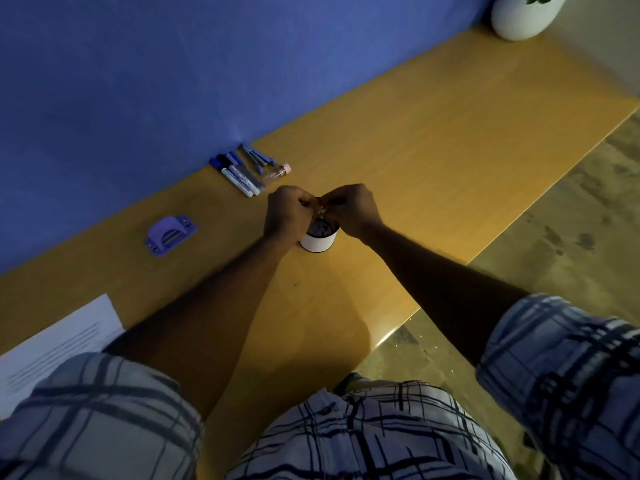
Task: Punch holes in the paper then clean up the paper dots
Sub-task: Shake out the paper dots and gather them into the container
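Note:
My left hand (285, 214) and my right hand (353, 209) meet fingertip to fingertip just above a small white cup (317, 243) that stands on the table. Both hands have curled fingers and pinch a small object (320, 205) between them, too small and dark to identify. Dark contents show inside the cup. A purple hole punch (169, 234) lies on the table to the left of the cup, apart from both hands. The white sheet of paper (52, 344), with printed lines, lies at the near left edge, partly under my left sleeve.
A cluster of markers, pens and a small tube (249, 168) lies against the blue wall behind the hands. A white plant pot (523, 15) stands at the far right end of the wooden table (433, 140). The floor lies to the right of the table edge.

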A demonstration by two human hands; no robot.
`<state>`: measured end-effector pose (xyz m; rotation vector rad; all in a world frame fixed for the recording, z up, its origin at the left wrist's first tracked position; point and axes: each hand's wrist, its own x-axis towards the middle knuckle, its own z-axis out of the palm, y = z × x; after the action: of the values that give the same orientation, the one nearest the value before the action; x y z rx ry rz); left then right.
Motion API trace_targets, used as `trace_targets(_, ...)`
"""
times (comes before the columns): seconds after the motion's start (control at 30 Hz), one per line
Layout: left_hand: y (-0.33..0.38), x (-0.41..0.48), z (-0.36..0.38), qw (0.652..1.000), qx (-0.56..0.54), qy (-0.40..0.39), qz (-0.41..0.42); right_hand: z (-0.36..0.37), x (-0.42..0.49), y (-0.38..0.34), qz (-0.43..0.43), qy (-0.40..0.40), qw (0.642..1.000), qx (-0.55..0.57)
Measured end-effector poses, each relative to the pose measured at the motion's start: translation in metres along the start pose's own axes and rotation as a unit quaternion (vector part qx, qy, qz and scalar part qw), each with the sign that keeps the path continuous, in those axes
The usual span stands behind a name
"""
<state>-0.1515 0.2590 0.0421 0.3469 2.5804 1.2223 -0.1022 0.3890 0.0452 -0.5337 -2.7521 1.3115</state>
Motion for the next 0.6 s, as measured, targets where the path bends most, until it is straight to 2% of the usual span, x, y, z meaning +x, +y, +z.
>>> trace_targets(0.1, 0.0, 0.005, -0.005, 0.994, 0.082, -0.05, 0.052, -0.005, 0.008, -0.004, -0.062, -0.017, 0.993, -0.1)
trace_targets(0.2, 0.001, 0.007, -0.007, 0.984, 0.137, -0.071, 0.087, -0.008, 0.011, -0.007, -0.075, -0.028, 0.988, -0.135)
trace_targets(0.33, 0.003, 0.008, -0.01, 0.979, 0.166, -0.059, 0.1, -0.007, 0.016, -0.008, -0.063, -0.038, 0.983, -0.169)
trace_targets(0.5, -0.001, 0.008, -0.012, 0.982, 0.148, -0.071, 0.095, -0.013, 0.016, -0.01, -0.077, -0.09, 0.976, -0.185)
trace_targets(0.57, -0.003, 0.007, -0.012, 0.99, 0.083, -0.1, 0.055, -0.017, 0.016, -0.009, -0.057, -0.128, 0.978, -0.156)
trace_targets(0.6, -0.002, 0.006, -0.014, 0.994, 0.007, -0.11, 0.008, -0.02, 0.015, -0.008, -0.012, -0.138, 0.986, -0.087)
